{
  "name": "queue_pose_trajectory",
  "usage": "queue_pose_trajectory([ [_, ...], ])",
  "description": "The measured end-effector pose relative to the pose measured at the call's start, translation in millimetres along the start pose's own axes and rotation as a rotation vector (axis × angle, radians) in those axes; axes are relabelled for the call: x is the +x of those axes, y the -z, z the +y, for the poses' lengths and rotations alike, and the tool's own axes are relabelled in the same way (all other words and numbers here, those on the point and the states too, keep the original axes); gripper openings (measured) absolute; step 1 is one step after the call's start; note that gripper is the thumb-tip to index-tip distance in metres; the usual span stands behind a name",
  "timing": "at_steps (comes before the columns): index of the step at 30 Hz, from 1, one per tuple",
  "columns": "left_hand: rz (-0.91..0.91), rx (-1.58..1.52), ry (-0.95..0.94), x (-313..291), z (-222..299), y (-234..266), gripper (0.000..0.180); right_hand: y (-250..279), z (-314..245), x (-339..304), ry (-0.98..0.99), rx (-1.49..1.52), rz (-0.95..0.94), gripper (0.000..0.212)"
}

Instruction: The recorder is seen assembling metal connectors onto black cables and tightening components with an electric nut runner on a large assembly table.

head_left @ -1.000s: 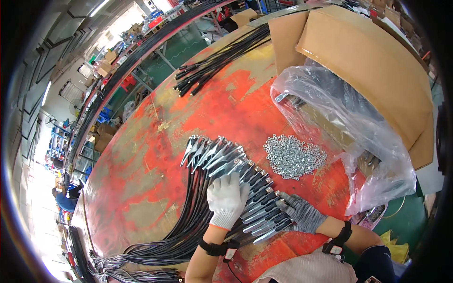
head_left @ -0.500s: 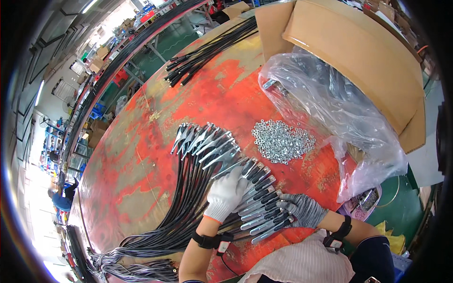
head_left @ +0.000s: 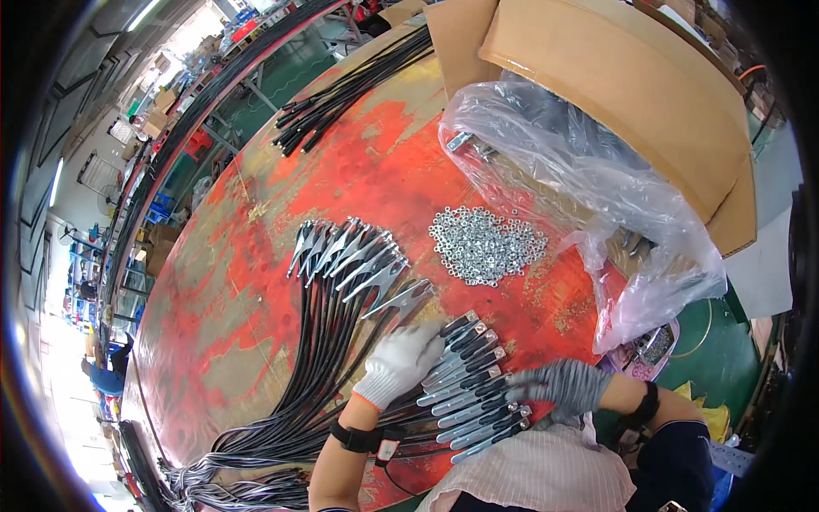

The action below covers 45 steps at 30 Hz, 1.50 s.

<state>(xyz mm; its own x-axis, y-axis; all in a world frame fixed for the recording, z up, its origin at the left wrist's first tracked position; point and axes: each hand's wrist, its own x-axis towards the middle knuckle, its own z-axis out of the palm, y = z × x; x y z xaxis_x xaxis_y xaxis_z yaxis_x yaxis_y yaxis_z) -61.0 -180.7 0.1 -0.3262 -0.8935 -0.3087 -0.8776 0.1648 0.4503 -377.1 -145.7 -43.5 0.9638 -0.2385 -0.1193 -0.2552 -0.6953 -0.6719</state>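
Left hand (head_left: 403, 363), in a white knit glove with an orange cuff edge, lies over the far end of the nearer row of spring clamps (head_left: 467, 394), its fingers partly curled; whether it grips one, I cannot tell. On the other side, the right hand (head_left: 565, 386), in a grey knit glove, is blurred, its fingers reaching to the ends of the clamps near the middle of the row; its hold cannot be made out either. These clamps, metal with black parts, lie packed side by side just in front of the person's striped apron (head_left: 533, 469).

Just beyond the left hand, a single silver clamp (head_left: 407, 295) lies between this row and a farther cluster of clamps (head_left: 363, 263). Black cables (head_left: 314, 346) trail from the farther cluster across the worn red tabletop (head_left: 213, 324), toward the lower left. Right of that cluster sits a loose heap of small hex nuts (head_left: 486, 245). Behind the heap, a clear plastic bag (head_left: 597, 192) spills from a large cardboard box (head_left: 631, 94). Another bundle of black cables (head_left: 354, 92) lies at the table's far edge.
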Motion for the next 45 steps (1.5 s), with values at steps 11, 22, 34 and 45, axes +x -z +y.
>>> queue_pose_trajectory([
  [11,0.183,-0.061,0.085,-47,0,8,0.038,35,42,113,-0.093,-0.219,0.259,0.091],
  [22,0.152,-0.346,0.989,-398,-31,115,0.041,36,39,114,-0.102,-0.185,0.26,0.091],
  [34,-0.172,0.414,-0.011,-439,-135,64,0.032,35,36,118,-0.086,-0.203,0.302,0.091],
  [45,-0.191,-0.301,0.941,-363,-27,-9,0.032,41,40,113,-0.124,-0.152,0.242,0.091],
])
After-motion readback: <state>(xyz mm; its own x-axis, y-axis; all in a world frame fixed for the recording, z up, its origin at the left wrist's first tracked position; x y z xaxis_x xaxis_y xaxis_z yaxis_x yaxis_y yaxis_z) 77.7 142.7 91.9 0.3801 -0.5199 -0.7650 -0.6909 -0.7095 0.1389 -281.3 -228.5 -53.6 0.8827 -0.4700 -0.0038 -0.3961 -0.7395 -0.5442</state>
